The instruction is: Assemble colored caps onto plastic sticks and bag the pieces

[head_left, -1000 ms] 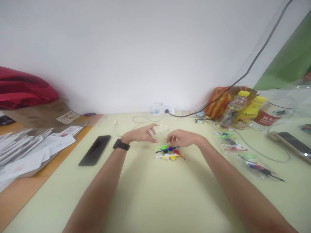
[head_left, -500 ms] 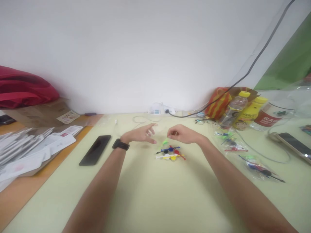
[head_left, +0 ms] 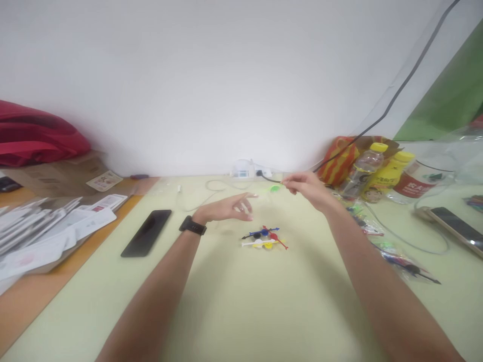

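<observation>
Raised above the back of the table, my right hand [head_left: 304,188] pinches a green plastic arrow spinner [head_left: 275,188] by one end. The spinner's round part sticks out to the left of my fingertips. My left hand [head_left: 230,207], with a black watch on its wrist, hovers with fingers apart and nothing in them. Below and between the hands, a small cluster of arrow spinners lies on the pale green table: a blue one [head_left: 265,232], a red one [head_left: 278,238], a white one [head_left: 249,244], plus black and yellow ones partly overlapped.
Bagged spinners [head_left: 409,266] lie at the right, partly behind my right forearm. Bottles [head_left: 390,176] and a phone [head_left: 458,226] stand or lie farther right. A black phone [head_left: 147,234] and stacked white packets [head_left: 75,226] are at the left. A cable [head_left: 377,120] runs down the wall.
My right hand has moved up and to the right, lifting the green arrow spinner away from the cluster. My left hand has shifted slightly right and stays open.
</observation>
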A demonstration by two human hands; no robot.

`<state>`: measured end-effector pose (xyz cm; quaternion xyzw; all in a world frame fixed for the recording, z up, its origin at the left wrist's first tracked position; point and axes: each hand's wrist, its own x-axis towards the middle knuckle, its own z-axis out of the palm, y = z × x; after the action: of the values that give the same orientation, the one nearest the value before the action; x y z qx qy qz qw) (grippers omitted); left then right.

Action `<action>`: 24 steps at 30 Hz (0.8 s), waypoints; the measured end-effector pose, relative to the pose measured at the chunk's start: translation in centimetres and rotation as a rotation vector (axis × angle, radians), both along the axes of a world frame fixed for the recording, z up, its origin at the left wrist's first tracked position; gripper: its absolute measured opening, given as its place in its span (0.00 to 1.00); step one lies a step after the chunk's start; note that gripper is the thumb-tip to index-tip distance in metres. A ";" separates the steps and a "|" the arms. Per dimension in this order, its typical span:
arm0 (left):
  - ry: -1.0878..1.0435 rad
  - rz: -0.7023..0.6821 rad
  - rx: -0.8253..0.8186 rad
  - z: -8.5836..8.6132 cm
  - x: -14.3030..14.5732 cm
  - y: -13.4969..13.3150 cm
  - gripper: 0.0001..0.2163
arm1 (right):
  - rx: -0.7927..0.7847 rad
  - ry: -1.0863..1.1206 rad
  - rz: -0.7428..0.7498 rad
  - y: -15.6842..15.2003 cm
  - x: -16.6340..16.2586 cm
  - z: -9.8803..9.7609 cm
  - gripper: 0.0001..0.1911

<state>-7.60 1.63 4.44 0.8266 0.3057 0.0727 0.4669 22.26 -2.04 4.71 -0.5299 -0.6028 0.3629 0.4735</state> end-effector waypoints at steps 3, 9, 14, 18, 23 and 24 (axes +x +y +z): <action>-0.031 -0.008 -0.024 0.3 0.7 -0.5 0.37 | -0.039 -0.104 0.062 -0.2 -0.9 -0.1 0.11; -0.051 -0.008 -0.142 -0.2 1.3 -0.8 0.36 | -0.025 -0.238 0.110 -0.1 -1.6 -0.6 0.12; -0.084 -0.014 -0.185 -0.9 1.5 -0.6 0.36 | 0.003 -0.146 0.172 0.4 -1.4 -1.5 0.13; -0.120 -0.023 -0.201 -1.0 1.6 -0.6 0.35 | 0.032 -0.142 0.185 0.4 -1.6 -1.5 0.10; -0.148 -0.062 -0.241 -1.4 1.6 -0.4 0.35 | 0.019 -0.287 0.137 -0.1 -1.5 -0.6 0.09; -0.153 -0.067 -0.250 -1.6 1.6 -0.3 0.35 | 0.007 -0.306 0.129 -0.2 -1.4 -0.5 0.09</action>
<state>-6.00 1.33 2.84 0.7639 0.2480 0.0815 0.5902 20.90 -2.26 4.21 -0.5375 -0.7018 0.3056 0.3539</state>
